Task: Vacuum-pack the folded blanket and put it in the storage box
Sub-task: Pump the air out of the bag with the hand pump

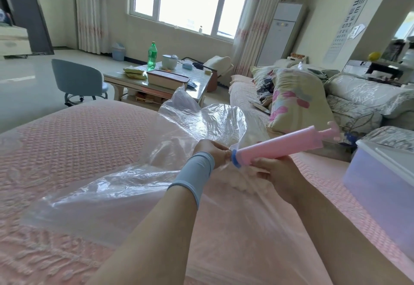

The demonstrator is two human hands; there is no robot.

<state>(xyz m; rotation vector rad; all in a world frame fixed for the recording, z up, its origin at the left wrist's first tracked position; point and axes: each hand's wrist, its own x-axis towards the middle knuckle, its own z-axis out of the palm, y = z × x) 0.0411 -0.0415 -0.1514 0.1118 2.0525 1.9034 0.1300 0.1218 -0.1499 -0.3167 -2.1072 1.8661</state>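
On the bed, head view: I'm kneeling over the pink bedspread [74, 141] with the clear vacuum bag [125, 190] spread out in front of me.
Left hand [211, 151]: my grip is pinched on the bag's valve area, right where the pump's blue nozzle [236, 158] meets the plastic.
Right hand [275, 172]: grip wrapped around the lower barrel of the pink hand pump [282, 144], which angles up and to the right.
Pump handle [331, 130]: sits close to the barrel, looks pushed in, nobody's hand on it.
Blanket: something pale and soft shows through the plastic just under my hands; I take it for the folded blanket, though the glare keeps me from being sure.
Bag state: plenty of loose, puffed, crinkled film, so by my read the air isn't out yet.
Seal: I can't tell whether the mouth is closed.
Storage box [380, 181]: translucent, on the bed at my right, well apart from the bag, lid apparently on.
Done, as I judge it: bag loaded, pump being mated to the valve.
Left: pumping flat, removing the pump, opening the box, stowing the pack.
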